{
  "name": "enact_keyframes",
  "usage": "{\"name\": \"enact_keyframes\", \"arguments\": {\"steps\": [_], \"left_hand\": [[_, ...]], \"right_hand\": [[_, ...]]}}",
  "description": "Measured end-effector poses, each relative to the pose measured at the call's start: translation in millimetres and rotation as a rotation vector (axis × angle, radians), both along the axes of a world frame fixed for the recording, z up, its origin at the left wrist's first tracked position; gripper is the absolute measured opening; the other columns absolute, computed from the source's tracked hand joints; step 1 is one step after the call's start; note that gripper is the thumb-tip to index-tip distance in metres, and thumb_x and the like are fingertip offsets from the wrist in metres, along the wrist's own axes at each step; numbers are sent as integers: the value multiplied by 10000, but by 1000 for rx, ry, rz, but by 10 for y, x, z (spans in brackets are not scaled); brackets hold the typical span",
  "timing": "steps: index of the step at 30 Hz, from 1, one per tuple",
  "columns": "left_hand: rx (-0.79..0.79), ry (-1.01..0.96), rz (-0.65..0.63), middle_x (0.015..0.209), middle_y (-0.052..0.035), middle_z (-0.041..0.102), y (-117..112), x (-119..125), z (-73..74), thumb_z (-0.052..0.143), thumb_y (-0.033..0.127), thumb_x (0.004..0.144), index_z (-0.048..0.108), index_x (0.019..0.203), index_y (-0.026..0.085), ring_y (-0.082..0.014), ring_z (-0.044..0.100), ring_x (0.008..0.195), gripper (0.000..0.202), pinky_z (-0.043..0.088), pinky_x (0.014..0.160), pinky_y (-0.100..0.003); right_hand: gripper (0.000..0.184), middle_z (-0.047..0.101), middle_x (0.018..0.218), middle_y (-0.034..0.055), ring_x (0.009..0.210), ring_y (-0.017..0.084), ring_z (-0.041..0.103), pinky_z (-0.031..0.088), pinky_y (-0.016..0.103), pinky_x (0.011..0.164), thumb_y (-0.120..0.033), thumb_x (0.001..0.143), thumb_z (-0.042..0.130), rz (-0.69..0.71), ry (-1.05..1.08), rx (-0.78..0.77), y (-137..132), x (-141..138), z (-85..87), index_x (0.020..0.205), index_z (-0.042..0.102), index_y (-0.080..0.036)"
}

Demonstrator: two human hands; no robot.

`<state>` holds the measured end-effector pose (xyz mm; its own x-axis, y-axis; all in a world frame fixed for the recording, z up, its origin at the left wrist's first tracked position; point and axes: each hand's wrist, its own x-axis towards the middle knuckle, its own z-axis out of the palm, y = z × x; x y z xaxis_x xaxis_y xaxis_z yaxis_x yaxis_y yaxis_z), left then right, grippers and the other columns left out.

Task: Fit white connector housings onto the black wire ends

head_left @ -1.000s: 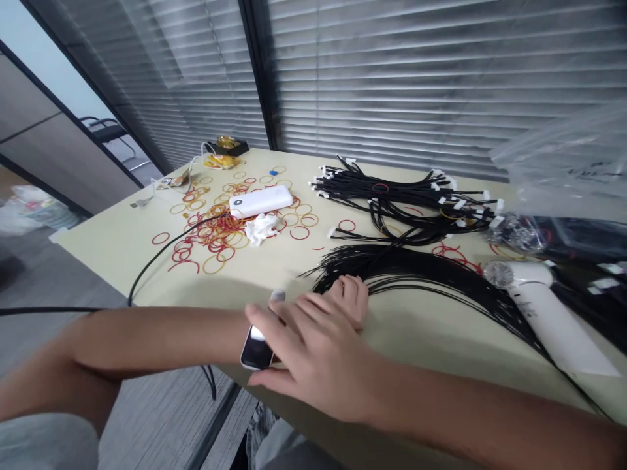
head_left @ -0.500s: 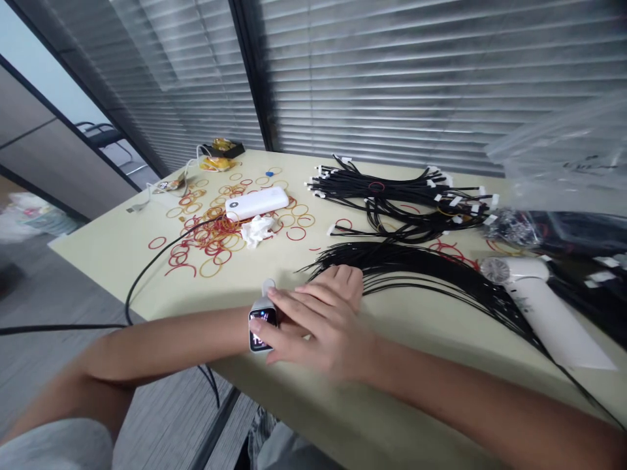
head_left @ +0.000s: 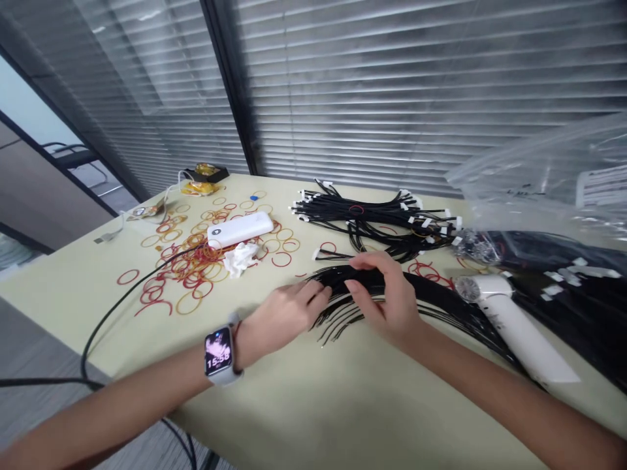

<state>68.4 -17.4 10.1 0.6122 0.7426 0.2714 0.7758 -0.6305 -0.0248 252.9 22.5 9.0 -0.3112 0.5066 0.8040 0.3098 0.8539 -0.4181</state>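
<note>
1. The fingers of the right hand (head_left: 386,300) curled down over a loose bundle of thin black cables (head_left: 355,279), with the thumb side pressed in against it, and they appeared to grip it.
2. The fingers of the left hand (head_left: 281,320) were loosely extended and slightly bent, not closed around anything. Their tips reached the near edge of the same bundle, opposite the right hand.
3. Both palms faced inward and downward, the wrists angled toward each other. The forearms came in from the lower left and lower right corners and converged on the bundle, and a rectangular smartwatch with a pale band (head_left: 218,352) sat on the left wrist, its screen lit.
4. The bundle lay on a pale yellow-green tabletop (head_left: 313,408) between the hands, its strands fanning rightward in a long curve.
5. Just right of the strands lay a white cylindrical hair dryer with a round metal grille (head_left: 514,326). Beyond the hands lay a second tangled pile of black cables with white tips (head_left: 372,219).
6. Farther left, red and tan rubber bands (head_left: 196,267) were scattered around a white rounded power bank (head_left: 240,228) and a crumpled white tissue (head_left: 240,259).
7. A clear plastic bag (head_left: 539,176) rose at the upper right, in front of grey venetian blinds (head_left: 392,85).
</note>
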Motion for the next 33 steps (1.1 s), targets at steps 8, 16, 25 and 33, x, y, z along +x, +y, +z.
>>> {"name": "enact_keyframes", "arguments": {"steps": [8, 16, 25, 33], "left_hand": [[-262, -481, 165, 1000, -38, 529, 115, -102, -9, 381, 141, 900, 460, 1088, 180, -138, 522, 915, 207, 451, 795, -282], [-350, -529, 137, 944, -27, 532, 110, -43, -61, 432, 101, 861, 511, 1005, 186, -129, 523, 847, 185, 434, 738, -265], [-360, -565, 93, 884, -35, 590, 121, -29, -16, 485, 168, 849, 587, 936, 173, -151, 522, 850, 135, 425, 764, -294], [-636, -805, 166, 877, -23, 627, 141, -49, -28, 503, 152, 828, 591, 952, 173, -117, 579, 788, 154, 475, 697, -213]], "right_hand": [[131, 524, 811, 59, 757, 136, 455, 376, 297, 675, -123, 795, 477, 97, -397, 22, 32, 75, -210, 899, 557, -124], [200, 475, 804, 33, 754, 125, 423, 321, 276, 688, -265, 879, 392, 71, -691, -238, 111, 46, -163, 870, 573, -183], [205, 455, 801, 60, 717, 141, 348, 292, 290, 653, -98, 866, 283, 31, -729, -168, 73, 46, -199, 750, 449, -127], [145, 523, 797, 34, 755, 116, 430, 345, 262, 708, -134, 867, 392, 99, -402, -185, 39, 38, -248, 912, 530, -143]]}}
